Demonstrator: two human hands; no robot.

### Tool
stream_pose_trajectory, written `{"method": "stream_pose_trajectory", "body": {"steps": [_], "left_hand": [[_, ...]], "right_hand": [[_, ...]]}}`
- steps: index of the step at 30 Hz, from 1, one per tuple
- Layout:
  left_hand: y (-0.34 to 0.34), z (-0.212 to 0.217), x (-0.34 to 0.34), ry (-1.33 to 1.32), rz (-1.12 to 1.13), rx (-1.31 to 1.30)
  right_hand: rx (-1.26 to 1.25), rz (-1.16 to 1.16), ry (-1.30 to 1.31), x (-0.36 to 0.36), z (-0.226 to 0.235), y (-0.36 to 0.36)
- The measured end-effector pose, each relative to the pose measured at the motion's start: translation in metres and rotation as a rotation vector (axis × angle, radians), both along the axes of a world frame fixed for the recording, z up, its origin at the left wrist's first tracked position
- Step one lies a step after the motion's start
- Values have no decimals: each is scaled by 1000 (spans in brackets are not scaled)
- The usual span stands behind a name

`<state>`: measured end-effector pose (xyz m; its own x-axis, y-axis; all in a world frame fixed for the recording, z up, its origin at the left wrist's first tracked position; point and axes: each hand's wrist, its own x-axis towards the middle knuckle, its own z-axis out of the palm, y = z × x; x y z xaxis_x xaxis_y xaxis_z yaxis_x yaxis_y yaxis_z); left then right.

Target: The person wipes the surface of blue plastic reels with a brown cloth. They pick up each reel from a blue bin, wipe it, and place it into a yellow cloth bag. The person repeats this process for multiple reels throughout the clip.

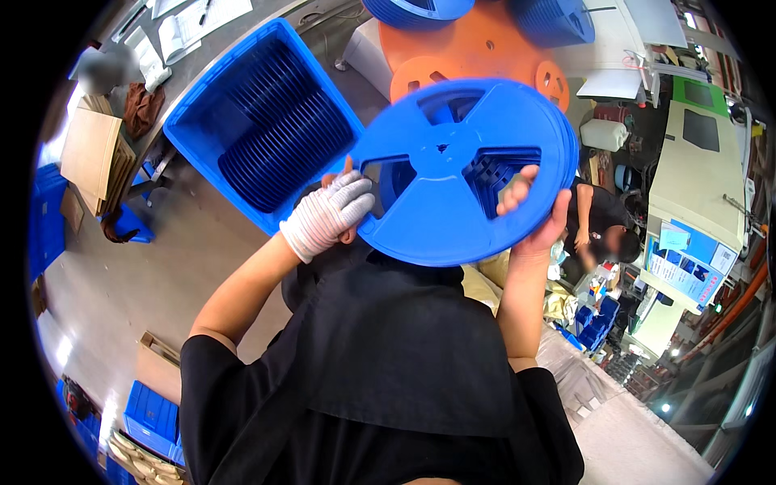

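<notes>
Blue plastic fills the middle of the view: a large empty reel (453,174) with three spokes, held up in front of the person's chest. The left hand (330,214), in a white knitted glove, grips the left rim, its fingers wrapped over the edge. The right hand (537,214) is bare; its fingers pass through one open window between the spokes, and the palm supports the lower right rim. Both hands are closed on the reel.

Behind the left hand stands a blue plastic crate (263,121), with many similar reels packed on edge in a row. Above the held reel lies an orange reel (469,48), with more blue ones partly seen at the top. To the right, another person (598,226) in dark clothes bends over the machines.

I think the risk is in the grip. The reel is wide and thin, and each hand holds only a small part of the rim, so a tilt could make it slip from the glove. The bare fingers inside the window could be pinched if the reel twists. It could also knock against the crate wall, which is near.
</notes>
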<state>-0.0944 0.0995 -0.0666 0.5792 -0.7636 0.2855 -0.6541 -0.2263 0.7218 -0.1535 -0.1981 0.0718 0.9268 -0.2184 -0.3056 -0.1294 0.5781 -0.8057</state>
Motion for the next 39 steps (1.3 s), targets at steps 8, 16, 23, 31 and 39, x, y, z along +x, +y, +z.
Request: {"method": "stream_pose_trajectory", "body": {"steps": [8, 16, 23, 31, 39], "left_hand": [[21, 7, -10, 1628, 238, -860], [49, -19, -17, 1749, 327, -1070], [59, -20, -19, 1701, 402, -1065], [116, -72, -19, 1447, 1004, -829], [144, -184, 44, 1236, 1358, -489]], "right_hand": [[85, -27, 127, 0, -32, -15], [181, -131, 222, -27, -46, -13], [161, -109, 266, -25, -48, -5], [134, -183, 286, -36, -65, -10], [128, -162, 284, -35, -63, -2]]}}
